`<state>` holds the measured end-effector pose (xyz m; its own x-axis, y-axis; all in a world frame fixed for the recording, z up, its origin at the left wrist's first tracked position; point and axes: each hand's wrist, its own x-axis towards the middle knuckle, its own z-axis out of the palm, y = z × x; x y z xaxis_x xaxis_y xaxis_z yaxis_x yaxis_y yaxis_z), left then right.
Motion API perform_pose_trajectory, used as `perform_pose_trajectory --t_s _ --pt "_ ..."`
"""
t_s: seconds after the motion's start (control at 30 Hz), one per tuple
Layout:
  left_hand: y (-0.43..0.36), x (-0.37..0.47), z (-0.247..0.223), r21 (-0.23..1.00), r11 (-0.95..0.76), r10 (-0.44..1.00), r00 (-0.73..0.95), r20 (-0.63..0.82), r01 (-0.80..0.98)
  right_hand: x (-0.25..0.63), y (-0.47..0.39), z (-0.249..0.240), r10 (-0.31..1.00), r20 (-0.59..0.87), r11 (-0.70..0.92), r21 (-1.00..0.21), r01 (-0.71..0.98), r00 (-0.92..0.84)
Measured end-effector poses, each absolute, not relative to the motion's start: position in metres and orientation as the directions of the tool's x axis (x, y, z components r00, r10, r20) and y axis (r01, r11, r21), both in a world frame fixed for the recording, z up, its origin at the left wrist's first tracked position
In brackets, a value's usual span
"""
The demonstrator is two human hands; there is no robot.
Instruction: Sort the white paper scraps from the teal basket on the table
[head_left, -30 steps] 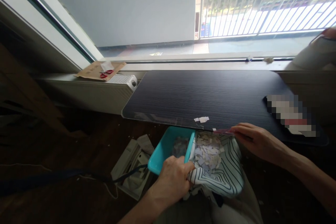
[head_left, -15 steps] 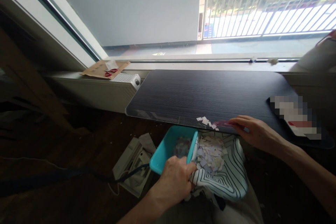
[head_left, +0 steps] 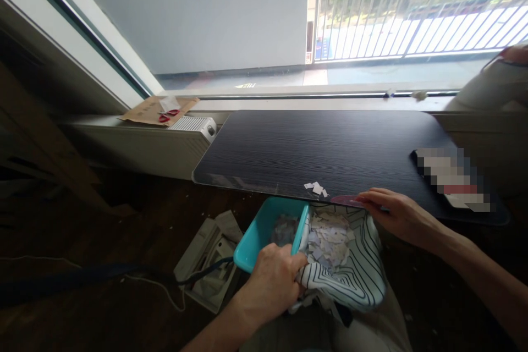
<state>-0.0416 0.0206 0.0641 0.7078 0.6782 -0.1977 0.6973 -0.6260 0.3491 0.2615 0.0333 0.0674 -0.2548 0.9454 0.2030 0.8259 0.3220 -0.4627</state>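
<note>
My left hand (head_left: pixel 277 275) grips the near rim of a turquoise bin (head_left: pixel 252 236) together with a fold of striped cloth (head_left: pixel 342 289). Grey scraps (head_left: pixel 284 229) lie inside the bin. Beside it, the cloth forms a hollow holding a heap of paper scraps (head_left: pixel 330 239). My right hand (head_left: pixel 381 203) pinches a thin pink translucent piece (head_left: pixel 345 200) flat at the front edge of the dark table (head_left: pixel 322 143). Just left of the pink piece, several white paper bits (head_left: pixel 317 188) rest on the tabletop near that edge.
A blurred-out flat object (head_left: pixel 451 179) lies at the table's right. Red-handled scissors (head_left: pixel 168 115) sit on a brown envelope (head_left: pixel 142 111) on the sill, by a white radiator (head_left: pixel 193 125). A box with a white device (head_left: pixel 210 264) stands on the floor at left.
Fewer paper bits lie at the table edge near the pink piece, which is now flatter along the edge. The whole view has shifted slightly. My left hand keeps its grip.
</note>
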Motion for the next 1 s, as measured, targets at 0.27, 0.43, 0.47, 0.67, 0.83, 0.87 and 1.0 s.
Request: perform_pose_trajectory --t_s 0.27,0.43,0.47,0.67,0.83,0.87,1.0 --pt "0.021 -0.042 0.065 0.357 -0.626 0.677 0.71 -0.193 0.694 0.249 0.053 0.07 0.943 0.226 0.322 -0.422 0.847 -0.246" --pt "0.022 -0.045 0.066 0.352 -0.613 0.693 0.695 -0.19 0.707 0.247 0.052 0.073 0.936 0.205 0.347 -0.414 0.841 -0.285" --pt "0.022 -0.045 0.066 0.347 -0.613 0.696 0.693 -0.189 0.71 0.247 0.054 0.073 0.938 0.213 0.341 -0.415 0.844 -0.274" --pt "0.024 -0.048 0.066 0.353 -0.607 0.699 0.69 -0.189 0.712 0.246 0.059 0.069 0.926 0.208 0.374 -0.393 0.84 -0.315" --pt "0.023 -0.049 0.065 0.347 -0.606 0.7 0.687 -0.193 0.716 0.253 0.054 0.071 0.921 0.219 0.384 -0.371 0.845 -0.323" --pt "0.023 -0.049 0.065 0.345 -0.608 0.699 0.688 -0.194 0.715 0.252 0.055 0.071 0.924 0.229 0.374 -0.37 0.85 -0.307" --pt "0.023 -0.047 0.067 0.346 -0.611 0.696 0.691 -0.194 0.712 0.25 0.057 0.071 0.932 0.225 0.351 -0.376 0.858 -0.283"
